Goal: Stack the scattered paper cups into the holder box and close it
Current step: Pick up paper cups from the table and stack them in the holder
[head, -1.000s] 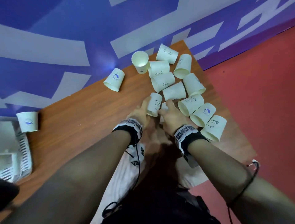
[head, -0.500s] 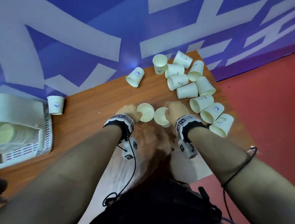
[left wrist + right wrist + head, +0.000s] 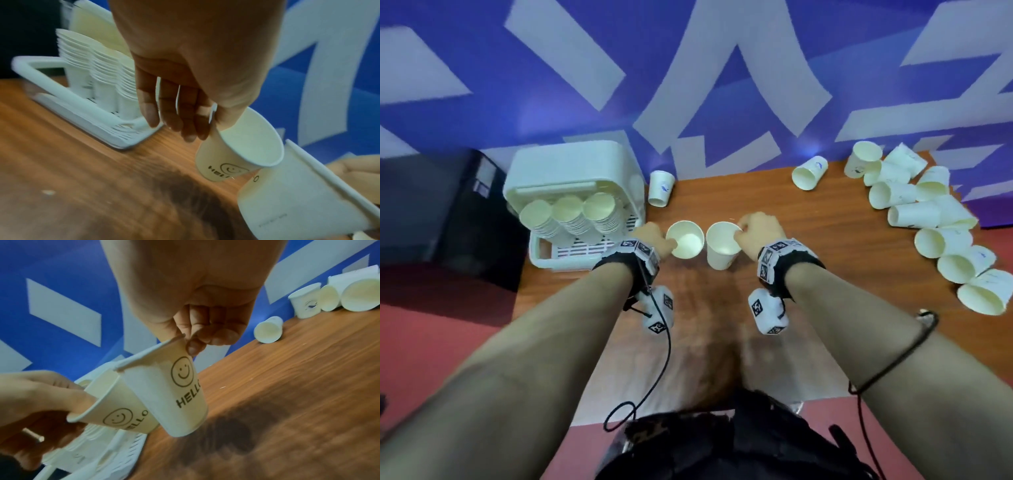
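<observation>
My left hand [image 3: 654, 236] pinches the rim of a white "HELLO" paper cup [image 3: 685, 240], held above the wooden table [image 3: 825, 246]. Beside it my right hand [image 3: 756, 233] pinches the rim of a second such cup [image 3: 722, 245]. The two cups touch side by side, seen in the left wrist view as cup [image 3: 242, 149] and in the right wrist view as cup [image 3: 164, 391]. The white holder box [image 3: 571, 178] stands open at the left with three stacks of cups [image 3: 571, 216] inside. Several loose cups [image 3: 928, 219] lie scattered at the right.
One cup [image 3: 661, 187] stands upside down next to the box. Another lies on its side [image 3: 808, 173] near the blue and white wall. A dark cabinet [image 3: 448, 212] sits left of the table. Red floor surrounds the table.
Both hands lifted a cup each from the pile and carried them left toward the holder box. My head turned left, bringing the box into full view.
</observation>
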`<state>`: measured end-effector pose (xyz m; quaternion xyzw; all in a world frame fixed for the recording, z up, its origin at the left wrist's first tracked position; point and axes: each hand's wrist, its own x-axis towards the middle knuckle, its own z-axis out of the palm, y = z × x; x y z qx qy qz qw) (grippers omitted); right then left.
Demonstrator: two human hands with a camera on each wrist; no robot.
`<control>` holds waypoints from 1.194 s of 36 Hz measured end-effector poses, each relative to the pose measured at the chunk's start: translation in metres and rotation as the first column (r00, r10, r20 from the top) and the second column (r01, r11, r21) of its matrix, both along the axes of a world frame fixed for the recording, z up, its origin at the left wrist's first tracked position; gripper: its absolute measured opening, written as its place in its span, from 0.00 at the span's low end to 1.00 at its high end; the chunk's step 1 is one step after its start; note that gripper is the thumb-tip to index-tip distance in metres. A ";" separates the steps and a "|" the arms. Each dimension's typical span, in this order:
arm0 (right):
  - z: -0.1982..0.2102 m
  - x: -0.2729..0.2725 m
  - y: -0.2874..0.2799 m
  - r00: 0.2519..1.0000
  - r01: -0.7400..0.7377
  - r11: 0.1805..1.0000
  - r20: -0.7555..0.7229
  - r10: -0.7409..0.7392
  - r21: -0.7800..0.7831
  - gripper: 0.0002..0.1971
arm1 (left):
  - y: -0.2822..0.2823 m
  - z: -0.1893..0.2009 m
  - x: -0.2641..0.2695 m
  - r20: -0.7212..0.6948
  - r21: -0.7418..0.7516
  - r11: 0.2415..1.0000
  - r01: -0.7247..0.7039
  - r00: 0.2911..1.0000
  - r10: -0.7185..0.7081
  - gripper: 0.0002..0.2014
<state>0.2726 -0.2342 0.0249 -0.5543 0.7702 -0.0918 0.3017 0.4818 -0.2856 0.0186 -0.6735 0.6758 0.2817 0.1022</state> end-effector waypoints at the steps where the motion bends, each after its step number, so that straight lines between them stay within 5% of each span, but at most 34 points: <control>1: 0.003 0.022 0.000 1.000 -0.001 1.000 0.003 0.001 -0.002 0.09 | 0.001 0.001 0.022 0.010 -0.003 1.000 -0.010 1.000 0.010 0.17; 10: 0.025 0.189 -0.011 1.000 -0.028 0.999 0.001 0.028 -0.036 0.11 | 0.001 0.010 0.218 -0.075 -0.018 0.979 -0.202 0.977 0.200 0.12; 16: 0.029 0.249 -0.033 0.995 -0.080 0.996 -0.062 0.077 -0.039 0.10 | -0.006 0.005 0.281 -0.117 0.007 0.916 -0.400 0.910 0.398 0.15; 26: -0.007 0.276 -0.069 0.999 0.014 0.999 0.053 -0.012 -0.047 0.06 | -0.027 -0.020 0.306 -0.224 0.081 0.857 -0.509 0.828 0.513 0.13; 43: -0.044 0.279 -0.097 0.995 0.046 0.999 0.093 -0.044 -0.018 0.04 | -0.070 -0.057 0.298 -0.188 0.125 0.893 -0.433 0.873 0.450 0.17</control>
